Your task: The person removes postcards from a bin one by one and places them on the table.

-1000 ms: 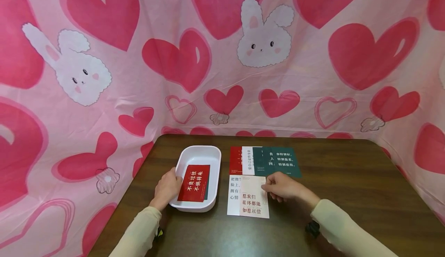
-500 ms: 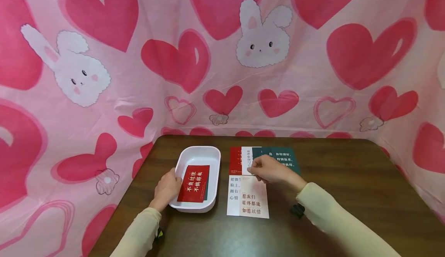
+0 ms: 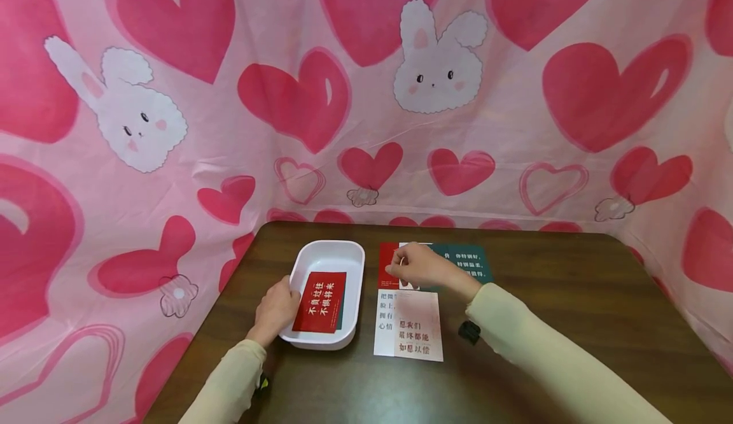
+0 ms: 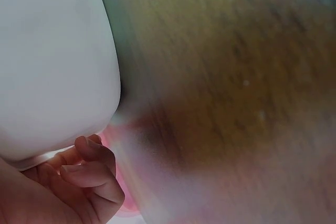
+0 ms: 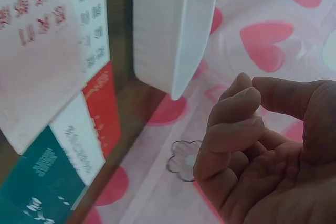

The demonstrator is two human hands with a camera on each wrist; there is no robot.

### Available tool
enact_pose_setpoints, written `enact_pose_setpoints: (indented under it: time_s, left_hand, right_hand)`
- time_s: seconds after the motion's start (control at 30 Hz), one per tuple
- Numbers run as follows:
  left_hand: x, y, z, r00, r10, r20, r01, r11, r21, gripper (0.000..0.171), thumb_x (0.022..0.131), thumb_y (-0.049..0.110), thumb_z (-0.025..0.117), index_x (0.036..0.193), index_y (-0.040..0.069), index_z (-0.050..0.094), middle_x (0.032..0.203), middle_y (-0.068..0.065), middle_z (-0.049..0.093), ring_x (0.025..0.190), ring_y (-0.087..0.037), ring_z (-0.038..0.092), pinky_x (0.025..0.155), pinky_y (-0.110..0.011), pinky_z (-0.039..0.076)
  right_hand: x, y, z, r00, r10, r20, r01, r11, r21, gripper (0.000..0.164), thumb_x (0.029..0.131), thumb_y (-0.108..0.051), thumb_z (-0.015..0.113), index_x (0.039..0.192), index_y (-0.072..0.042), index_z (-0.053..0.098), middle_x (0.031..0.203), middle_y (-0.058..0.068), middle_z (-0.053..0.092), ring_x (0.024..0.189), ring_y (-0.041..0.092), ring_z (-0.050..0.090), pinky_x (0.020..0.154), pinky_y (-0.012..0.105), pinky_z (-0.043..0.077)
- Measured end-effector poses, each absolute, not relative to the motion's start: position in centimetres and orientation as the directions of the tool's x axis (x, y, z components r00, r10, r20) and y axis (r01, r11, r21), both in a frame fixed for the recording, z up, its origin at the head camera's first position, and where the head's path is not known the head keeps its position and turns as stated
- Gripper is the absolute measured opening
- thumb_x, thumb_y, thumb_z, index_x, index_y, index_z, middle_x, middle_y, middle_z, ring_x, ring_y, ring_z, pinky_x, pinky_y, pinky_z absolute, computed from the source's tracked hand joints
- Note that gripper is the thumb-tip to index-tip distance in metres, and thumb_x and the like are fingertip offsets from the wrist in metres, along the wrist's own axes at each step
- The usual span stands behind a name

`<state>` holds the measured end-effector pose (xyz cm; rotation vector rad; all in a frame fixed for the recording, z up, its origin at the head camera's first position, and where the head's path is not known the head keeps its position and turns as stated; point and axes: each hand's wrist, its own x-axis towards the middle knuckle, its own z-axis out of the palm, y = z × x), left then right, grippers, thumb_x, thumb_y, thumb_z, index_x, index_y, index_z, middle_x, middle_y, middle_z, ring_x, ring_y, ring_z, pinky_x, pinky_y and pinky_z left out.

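My left hand (image 3: 275, 309) grips the left rim of a white plastic tub (image 3: 328, 260), its fingers bent under the edge in the left wrist view. A red card (image 3: 317, 303) with white writing lies in the tub, over the edge of a green one. Over the table cards hovers my right hand (image 3: 424, 265), fingers loosely bent, thumb and index tips meeting with nothing between them. Beneath it are overlapping red (image 5: 107, 106), white (image 5: 79, 140) and dark green (image 3: 471, 260) cards. Nearer, a cream card (image 3: 418, 316) with red writing partly covers a white card (image 3: 384, 341).
The brown wooden table (image 3: 550, 322) stretches away to the right of the cards. A pink curtain (image 3: 366, 125) printed with hearts and rabbits hangs behind and along the sides. A small dark device (image 3: 469, 332) sits at my right wrist.
My right hand has left the cream card and moved left and away from me, over the red and white cards. My left hand keeps its grip on the tub.
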<state>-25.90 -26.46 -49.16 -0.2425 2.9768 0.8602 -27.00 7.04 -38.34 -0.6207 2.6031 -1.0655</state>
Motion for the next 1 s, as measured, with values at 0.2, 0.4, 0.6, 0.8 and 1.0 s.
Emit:
enact_pose_setpoints:
  time_s: [0.2,0.4,0.6,0.8,1.0]
  left_hand:
    - [-25.9,-26.6,-49.1,-0.986,-0.148,-0.075,-0.166,0.832,0.53,0.051,0.102,0.014,0.062,0.144,-0.01,0.047,0.127,-0.029,0.063,0.106,-0.041,0.065,0.093,-0.064,0.055]
    - [-25.9,-26.5,-48.9,-0.988,-0.139,-0.064,-0.152,0.837,0.525,0.047,0.101,0.013,0.06,0.141,-0.01,0.05,0.126,-0.029,0.063,0.106,-0.042,0.065,0.093,-0.065,0.054]
    - [-25.9,-26.5,-49.1,-0.989,-0.131,-0.063,-0.145,0.845,0.515,0.047,0.101,0.013,0.061,0.14,-0.01,0.051,0.124,-0.029,0.064,0.104,-0.042,0.066,0.092,-0.064,0.055]
    - [-26.0,-26.6,-49.3,-0.992,-0.126,-0.031,-0.124,0.857,0.5,0.04,0.1,0.012,0.06,0.133,-0.009,0.055,0.118,-0.028,0.066,0.099,-0.042,0.066,0.087,-0.063,0.056]
    - [-26.1,-26.7,-49.3,-0.99,-0.132,-0.051,-0.139,0.845,0.517,0.044,0.101,0.013,0.06,0.138,-0.009,0.053,0.125,-0.029,0.064,0.104,-0.041,0.066,0.092,-0.064,0.054]
  right_hand:
    - [-27.6,4.9,-36.7,-0.848,-0.528,-0.045,-0.346,0.615,-0.708,0.022,0.102,-0.022,0.068,0.083,-0.01,0.069,0.065,0.005,0.061,0.055,0.017,0.055,0.054,0.028,0.048]
    - [-27.8,3.2,-35.8,-0.843,-0.537,-0.02,-0.389,0.635,-0.667,0.021,0.102,-0.02,0.069,0.083,-0.011,0.071,0.064,0.001,0.061,0.057,0.015,0.054,0.055,0.027,0.046]
    - [-28.1,1.9,-34.8,-0.835,-0.55,-0.002,-0.415,0.633,-0.653,0.022,0.102,-0.02,0.069,0.082,-0.01,0.07,0.065,0.001,0.062,0.058,0.016,0.056,0.057,0.027,0.047]
    - [-29.1,0.3,-34.0,-0.83,-0.557,0.02,-0.445,0.64,-0.626,0.026,0.102,-0.02,0.069,0.078,-0.009,0.068,0.065,0.002,0.06,0.056,0.015,0.054,0.055,0.026,0.044]
    - [-30.0,-1.6,-33.7,-0.847,-0.531,-0.004,-0.408,0.656,-0.635,0.025,0.101,-0.018,0.07,0.078,-0.008,0.068,0.07,0.002,0.065,0.063,0.016,0.062,0.058,0.026,0.05]
